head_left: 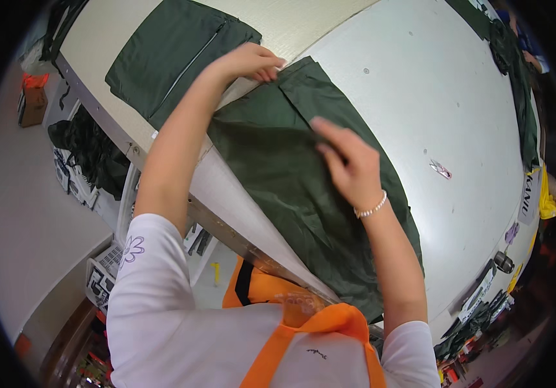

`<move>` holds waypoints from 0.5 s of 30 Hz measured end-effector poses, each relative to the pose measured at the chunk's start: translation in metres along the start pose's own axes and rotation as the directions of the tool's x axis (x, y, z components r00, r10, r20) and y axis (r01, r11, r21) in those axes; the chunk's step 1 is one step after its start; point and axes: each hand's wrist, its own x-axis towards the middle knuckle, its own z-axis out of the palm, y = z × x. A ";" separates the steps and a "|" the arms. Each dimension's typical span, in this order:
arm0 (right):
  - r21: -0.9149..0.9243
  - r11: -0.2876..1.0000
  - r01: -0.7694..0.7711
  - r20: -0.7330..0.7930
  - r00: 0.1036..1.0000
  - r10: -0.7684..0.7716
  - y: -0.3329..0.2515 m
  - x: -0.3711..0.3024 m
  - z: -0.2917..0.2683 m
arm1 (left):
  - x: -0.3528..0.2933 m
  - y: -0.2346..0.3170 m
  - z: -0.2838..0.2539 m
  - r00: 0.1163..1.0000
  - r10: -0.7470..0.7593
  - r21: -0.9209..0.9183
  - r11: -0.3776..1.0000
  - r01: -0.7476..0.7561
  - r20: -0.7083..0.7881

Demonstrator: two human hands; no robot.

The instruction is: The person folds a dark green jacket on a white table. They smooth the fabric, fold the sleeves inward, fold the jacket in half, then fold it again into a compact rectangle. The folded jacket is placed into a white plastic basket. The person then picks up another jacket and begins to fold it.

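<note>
A dark green cloth piece (pixel 271 149) lies spread and wrinkled on the table in front of me, with a folded seam or flap near its far end. At its far left corner, my left hand (pixel 249 63) has its fingers bent together, and a small white bit shows at the fingertips. Over the middle of the cloth is my right hand (pixel 353 161), blurred by motion, its forefinger and thumb apart and nothing visible between them. Left of the cloth lies a flat, folded dark green piece (pixel 168 55) with a zipper (pixel 194 64) across it.
The pale table (pixel 407 84) carries a small pair of thread snips (pixel 440 169) to the right. More dark green cloth (pixel 517 97) lies along the far right edge, near another person's hand (pixel 536 63). Dark cloth (pixel 93 145) is heaped below the table's left edge.
</note>
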 end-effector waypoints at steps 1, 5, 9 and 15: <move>-0.073 0.996 -0.058 -0.138 0.989 0.047 0.013 0.003 0.006 | -0.013 -0.007 -0.010 0.977 0.082 -0.035 0.995 -0.091 -0.198; -0.476 0.847 -0.235 -0.022 0.966 0.256 0.054 -0.003 0.019 | -0.103 -0.042 0.002 0.583 0.059 -0.044 0.986 -0.161 -0.810; -0.635 0.740 -0.222 -0.096 0.973 0.209 0.063 0.006 0.016 | -0.182 -0.085 0.115 0.615 -0.246 -0.282 0.959 0.039 -0.749; -0.230 0.622 -0.748 0.415 0.503 0.758 0.105 0.030 -0.037 | -0.191 -0.083 0.174 0.721 -0.296 -0.394 0.918 0.034 -0.626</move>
